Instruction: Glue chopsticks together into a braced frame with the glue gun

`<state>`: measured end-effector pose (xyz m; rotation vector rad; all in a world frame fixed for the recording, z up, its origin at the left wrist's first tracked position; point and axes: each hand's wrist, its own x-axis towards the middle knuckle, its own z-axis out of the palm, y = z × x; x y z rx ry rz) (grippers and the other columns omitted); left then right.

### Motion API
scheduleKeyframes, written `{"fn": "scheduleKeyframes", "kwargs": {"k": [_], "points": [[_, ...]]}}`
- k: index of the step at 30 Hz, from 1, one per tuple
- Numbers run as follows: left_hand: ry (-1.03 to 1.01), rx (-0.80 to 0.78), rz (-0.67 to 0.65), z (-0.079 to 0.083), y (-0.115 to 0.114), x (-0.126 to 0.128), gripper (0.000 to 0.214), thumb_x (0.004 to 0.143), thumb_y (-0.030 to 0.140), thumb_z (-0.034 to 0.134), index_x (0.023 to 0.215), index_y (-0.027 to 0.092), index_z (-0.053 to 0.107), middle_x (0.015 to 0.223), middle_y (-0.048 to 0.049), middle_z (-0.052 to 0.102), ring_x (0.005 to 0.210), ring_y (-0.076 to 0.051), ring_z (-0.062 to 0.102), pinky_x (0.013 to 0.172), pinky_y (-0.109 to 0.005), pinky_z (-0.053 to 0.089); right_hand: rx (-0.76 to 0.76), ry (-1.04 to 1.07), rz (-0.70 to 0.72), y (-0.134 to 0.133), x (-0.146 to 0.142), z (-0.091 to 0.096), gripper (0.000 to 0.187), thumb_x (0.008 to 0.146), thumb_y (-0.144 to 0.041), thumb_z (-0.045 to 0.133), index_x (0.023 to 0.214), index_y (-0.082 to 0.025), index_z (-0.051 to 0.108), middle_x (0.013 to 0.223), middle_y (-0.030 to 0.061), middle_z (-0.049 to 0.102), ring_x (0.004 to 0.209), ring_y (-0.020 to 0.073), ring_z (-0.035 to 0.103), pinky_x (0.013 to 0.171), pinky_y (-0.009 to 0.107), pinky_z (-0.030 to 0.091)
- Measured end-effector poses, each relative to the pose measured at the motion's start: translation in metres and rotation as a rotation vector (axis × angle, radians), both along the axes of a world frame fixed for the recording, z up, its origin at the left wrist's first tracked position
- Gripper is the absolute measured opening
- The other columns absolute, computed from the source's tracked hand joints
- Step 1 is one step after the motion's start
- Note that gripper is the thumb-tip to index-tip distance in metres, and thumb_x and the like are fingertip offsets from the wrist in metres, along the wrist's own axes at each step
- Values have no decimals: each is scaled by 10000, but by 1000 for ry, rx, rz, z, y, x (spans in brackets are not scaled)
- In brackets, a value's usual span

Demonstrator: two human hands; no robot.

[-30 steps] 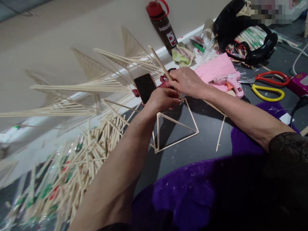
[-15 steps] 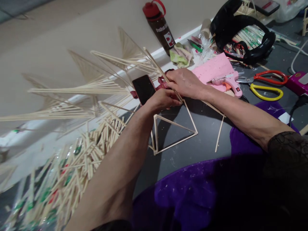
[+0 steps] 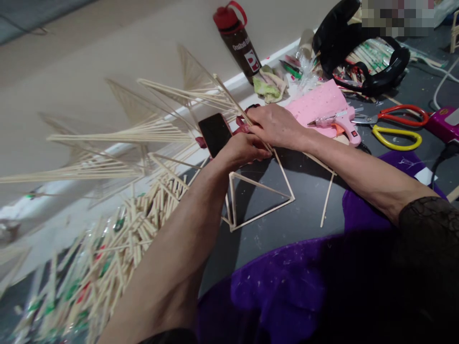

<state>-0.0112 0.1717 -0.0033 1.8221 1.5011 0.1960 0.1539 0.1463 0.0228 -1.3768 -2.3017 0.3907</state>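
My right hand (image 3: pixel 274 125) is closed on slender wooden sticks (image 3: pixel 231 101) that slant up to the left. Just below it, my left hand (image 3: pixel 247 147) pinches the lower end of the same sticks, fingers pressed together. A frame of glued wooden sticks (image 3: pixel 263 213) rests on the grey table under the hands, with triangular sides. A dark-screened phone (image 3: pixel 215 134) lies just left of my hands, a dark red strap by it. Fanned stick structures (image 3: pixel 122 137) spread out behind to the left. My palms and arms hide part of the joint.
Many loose sticks (image 3: pixel 143 224) and plastic wrappers lie at left. A bottle (image 3: pixel 239 48) stands by the wall. To the right are a pink glue gun (image 3: pixel 347 126), scissors (image 3: pixel 398 131), a pink sheet (image 3: pixel 315 102) and a black headband-like object (image 3: pixel 398 64). Purple cloth (image 3: pixel 272 286) covers the front.
Both hands keep their hold on the sticks with almost no movement. The view has shifted very slightly.
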Motion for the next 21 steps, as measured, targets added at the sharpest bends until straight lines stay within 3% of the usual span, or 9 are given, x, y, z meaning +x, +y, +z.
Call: {"fn": "scheduleKeyframes", "kwargs": {"k": [10,21], "points": [[88,170,-42,-11,3,-5,145,720,228,818,855,183,846,573,22,682,571,-148,650,619,-253,468,-35,-20,3,1,2,2,315,1075,-224,499,1270,-141,732,1201,128,741,1152,254,663,953,325,470],[66,153,-7,-18,5,-9,214,759,296,811,923,170,863,604,-10,701,585,-161,665,583,-248,478,-35,-37,0,0,1,5,330,1067,-187,476,1257,-138,741,1166,145,746,1127,275,688,945,350,514]]}}
